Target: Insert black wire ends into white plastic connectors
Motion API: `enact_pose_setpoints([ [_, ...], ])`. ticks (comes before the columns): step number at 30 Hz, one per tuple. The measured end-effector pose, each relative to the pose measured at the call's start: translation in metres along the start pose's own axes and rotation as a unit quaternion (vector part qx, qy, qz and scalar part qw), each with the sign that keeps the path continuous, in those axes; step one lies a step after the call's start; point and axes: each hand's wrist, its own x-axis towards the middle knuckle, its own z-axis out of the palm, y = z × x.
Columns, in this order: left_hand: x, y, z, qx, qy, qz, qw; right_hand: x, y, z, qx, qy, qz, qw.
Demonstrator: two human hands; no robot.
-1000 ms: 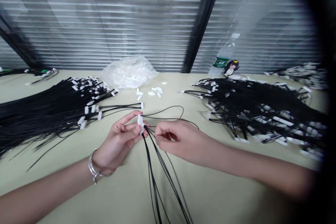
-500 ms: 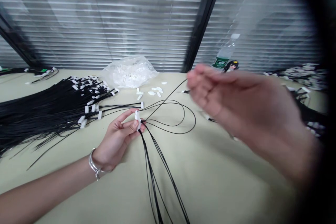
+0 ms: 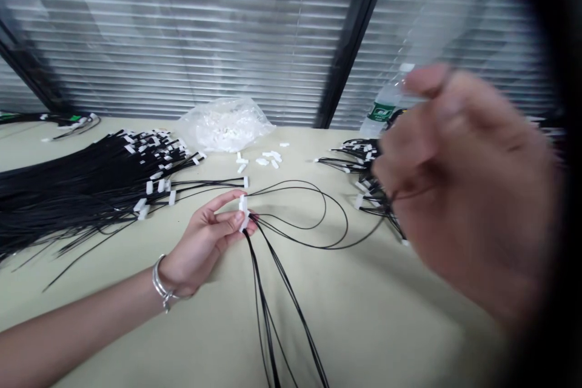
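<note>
At table centre, a worker's left hand (image 3: 204,242) pinches a white connector (image 3: 243,212) trailing black wires (image 3: 273,291) toward 6 o'clock, while the blurred right hand (image 3: 464,188), fingers curled, draws one wire at 3 o'clock, apparently mid-threading, steady tension needed next

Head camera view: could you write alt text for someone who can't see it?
A person's left hand pinches a small white connector with thin black wires trailing over a pale table. The blurred right hand is raised near the camera. Bundles of black cables lie behind.
</note>
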Motion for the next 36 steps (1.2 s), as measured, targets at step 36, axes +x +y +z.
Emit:
enact_pose_setpoints([
  [36, -0.002, -0.001, 0.0, 0.004, -0.079, -0.018, 0.997, -0.017, 0.014, 0.066, -0.121, -0.088, -0.231, 0.962],
])
